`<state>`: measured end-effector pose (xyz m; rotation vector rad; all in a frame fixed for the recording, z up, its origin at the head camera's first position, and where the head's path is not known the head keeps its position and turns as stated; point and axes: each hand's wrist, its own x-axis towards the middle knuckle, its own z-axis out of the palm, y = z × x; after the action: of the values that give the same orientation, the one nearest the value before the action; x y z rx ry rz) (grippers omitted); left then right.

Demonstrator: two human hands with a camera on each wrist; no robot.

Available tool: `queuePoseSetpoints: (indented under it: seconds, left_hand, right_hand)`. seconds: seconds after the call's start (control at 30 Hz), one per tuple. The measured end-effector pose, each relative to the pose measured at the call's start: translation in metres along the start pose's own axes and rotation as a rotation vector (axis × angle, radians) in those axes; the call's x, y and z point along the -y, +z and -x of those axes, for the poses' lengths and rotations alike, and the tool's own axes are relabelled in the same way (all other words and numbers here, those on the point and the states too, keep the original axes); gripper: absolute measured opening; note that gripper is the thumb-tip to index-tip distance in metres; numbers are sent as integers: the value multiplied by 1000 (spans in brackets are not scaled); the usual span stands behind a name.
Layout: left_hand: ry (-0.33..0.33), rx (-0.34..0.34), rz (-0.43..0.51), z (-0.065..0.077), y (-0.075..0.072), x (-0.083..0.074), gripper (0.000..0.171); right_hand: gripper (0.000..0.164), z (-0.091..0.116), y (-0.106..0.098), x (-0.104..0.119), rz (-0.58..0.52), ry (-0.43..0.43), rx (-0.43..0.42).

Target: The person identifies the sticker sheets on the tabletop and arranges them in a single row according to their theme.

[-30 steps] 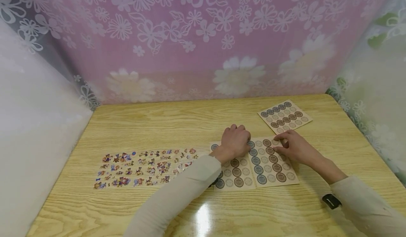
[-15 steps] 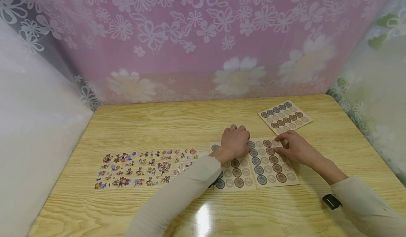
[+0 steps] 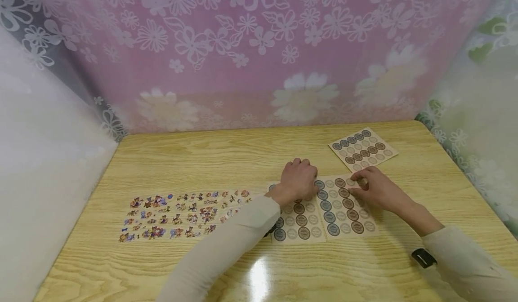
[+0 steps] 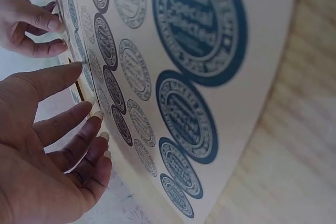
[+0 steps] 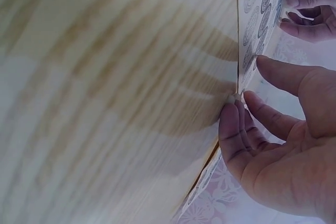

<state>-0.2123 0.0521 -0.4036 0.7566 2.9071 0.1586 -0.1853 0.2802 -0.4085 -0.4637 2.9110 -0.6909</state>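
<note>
Two cream sheets of round stickers lie side by side in the head view, a left sheet [image 3: 290,221] and a right sheet [image 3: 341,215]. Blue, brown and pale circles run down them in columns. My left hand [image 3: 299,178] bends over their far edges where they meet, with its thumb by the right sheet's blue column. In the left wrist view, its fingers [image 4: 68,124] are loosely bent at the paper's border. My right hand [image 3: 376,187] is at the right sheet's far right corner. Its thumb [image 5: 278,74] touches the paper, and its other fingertips meet the edge.
A third sheet of round stickers [image 3: 363,149] lies angled behind the right hand. To the left, clear sheets of small cartoon stickers [image 3: 178,216] are spread on the wooden table [image 3: 202,158]. Floral curtains [image 3: 243,68] hang behind and at both sides.
Both hands keep almost the same places on the sheets. The whole head view shifts very slightly.
</note>
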Motion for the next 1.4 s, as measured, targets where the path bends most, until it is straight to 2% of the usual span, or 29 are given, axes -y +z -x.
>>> queuePoseSetpoints:
  seconds: [0.27, 0.5, 0.67, 0.87, 1.0, 1.13, 1.4]
  left_hand:
    - [19, 7, -4, -2, 0, 3, 21]
    - [31, -11, 9, -6, -2, 1, 29]
    - [10, -49, 141, -15, 1, 10, 37]
    - [71, -111, 359, -32, 2, 23, 43]
    - [100, -134, 449, -44, -1, 22, 46]
    - [117, -124, 498, -56, -3, 19, 49]
    - [116, -110, 530, -74, 0, 12, 50]
  right_hand:
    - [32, 0, 2, -1, -35, 0, -9]
    - [26, 2, -3, -12, -90, 0, -12]
    - [40, 1, -9, -28, -178, 82, -54]
    - [61, -6, -18, -51, -294, 236, -166]
    - [70, -7, -28, -67, -346, 298, -215]
    - [81, -10, -37, -78, -365, 358, -187]
    - [90, -21, -45, -87, -245, 424, -97]
